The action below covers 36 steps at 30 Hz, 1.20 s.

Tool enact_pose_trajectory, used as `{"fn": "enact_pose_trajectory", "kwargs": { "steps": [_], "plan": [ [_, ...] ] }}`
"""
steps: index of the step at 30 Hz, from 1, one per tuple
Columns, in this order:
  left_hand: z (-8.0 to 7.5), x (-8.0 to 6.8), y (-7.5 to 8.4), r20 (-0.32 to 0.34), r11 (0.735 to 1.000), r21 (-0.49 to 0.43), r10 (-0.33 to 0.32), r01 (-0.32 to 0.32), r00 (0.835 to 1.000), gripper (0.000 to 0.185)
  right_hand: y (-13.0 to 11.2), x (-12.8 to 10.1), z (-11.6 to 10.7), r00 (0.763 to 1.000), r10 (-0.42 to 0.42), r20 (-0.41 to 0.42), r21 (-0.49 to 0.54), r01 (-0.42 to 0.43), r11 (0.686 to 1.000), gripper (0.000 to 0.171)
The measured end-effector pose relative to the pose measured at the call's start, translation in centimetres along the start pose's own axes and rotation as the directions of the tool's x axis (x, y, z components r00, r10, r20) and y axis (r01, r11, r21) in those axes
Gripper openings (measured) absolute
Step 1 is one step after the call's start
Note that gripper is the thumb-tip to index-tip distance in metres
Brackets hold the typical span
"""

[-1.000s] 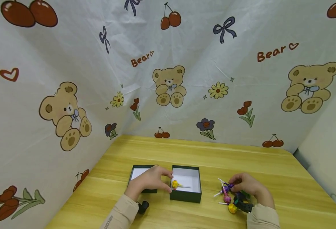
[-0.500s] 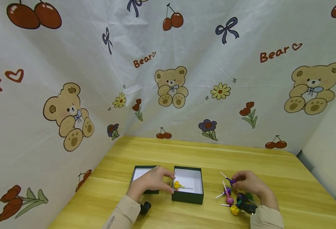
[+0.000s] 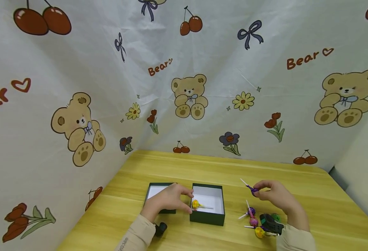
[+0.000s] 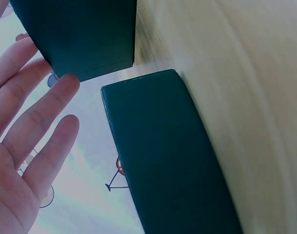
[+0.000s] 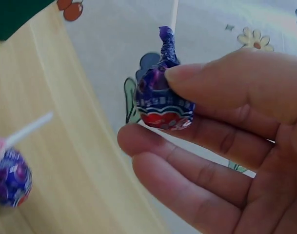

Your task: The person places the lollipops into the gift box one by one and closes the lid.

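Note:
My right hand (image 3: 275,196) pinches a purple-wrapped lollipop (image 3: 253,190) by its head between thumb and fingers, held above the table with the white stick pointing up-left. The right wrist view shows that lollipop (image 5: 163,100) close up. My left hand (image 3: 170,200) lies with straight fingers across the gap between a dark green box (image 3: 207,220) and its lid (image 3: 155,191), fingertips at the box's left wall. One yellow lollipop (image 3: 196,204) lies inside the white-lined box. In the left wrist view my flat left hand (image 4: 31,146) is beside a dark green wall (image 4: 163,156).
Several loose lollipops (image 3: 253,221) lie on the wooden table (image 3: 202,167) below my right hand, among them a yellow one (image 3: 260,232) and a purple one (image 5: 9,178). A bear-print cloth backdrop (image 3: 187,97) closes off the back and left sides.
My right hand has lifted the purple lollipop up off the pile and a little away from it. The left hand has stayed by the box and lid.

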State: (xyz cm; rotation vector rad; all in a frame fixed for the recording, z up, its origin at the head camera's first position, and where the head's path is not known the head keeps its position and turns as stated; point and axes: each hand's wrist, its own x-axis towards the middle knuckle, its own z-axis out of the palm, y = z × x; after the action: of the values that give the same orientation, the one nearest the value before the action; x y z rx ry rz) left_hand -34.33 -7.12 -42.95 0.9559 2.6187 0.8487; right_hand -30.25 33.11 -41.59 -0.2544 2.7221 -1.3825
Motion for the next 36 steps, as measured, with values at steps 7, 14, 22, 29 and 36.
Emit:
{"fn": "enact_pose_trajectory", "kwargs": {
  "steps": [7,14,22,29,36],
  "plan": [
    [-0.1,-0.1,-0.2,0.011,1.0,-0.017,-0.001,0.001,1.0,0.049,-2.1,-0.1,0.5,0.998,-0.03,-0.058,-0.005,0.03,1.0,0.029],
    [-0.3,0.1,-0.2,0.007,1.0,-0.022,0.01,-0.01,1.0,0.048,-3.5,0.0,0.7,0.993,-0.081,-0.083,-0.007,0.08,0.997,0.032],
    [0.0,-0.1,-0.3,0.008,0.999,-0.047,-0.004,0.005,1.0,0.046,-4.2,0.5,1.6,0.984,-0.135,-0.115,0.078,0.144,0.986,0.027],
    [0.1,-0.2,-0.5,0.006,0.998,-0.057,0.016,-0.016,1.0,0.046,-4.9,0.8,2.4,0.974,-0.173,-0.145,0.095,0.187,0.978,0.027],
    [0.1,0.0,-0.8,0.001,0.999,-0.042,0.017,-0.017,1.0,0.046,-5.4,1.3,3.0,0.971,-0.2,-0.134,0.105,0.214,0.971,0.028]
  ]
}}
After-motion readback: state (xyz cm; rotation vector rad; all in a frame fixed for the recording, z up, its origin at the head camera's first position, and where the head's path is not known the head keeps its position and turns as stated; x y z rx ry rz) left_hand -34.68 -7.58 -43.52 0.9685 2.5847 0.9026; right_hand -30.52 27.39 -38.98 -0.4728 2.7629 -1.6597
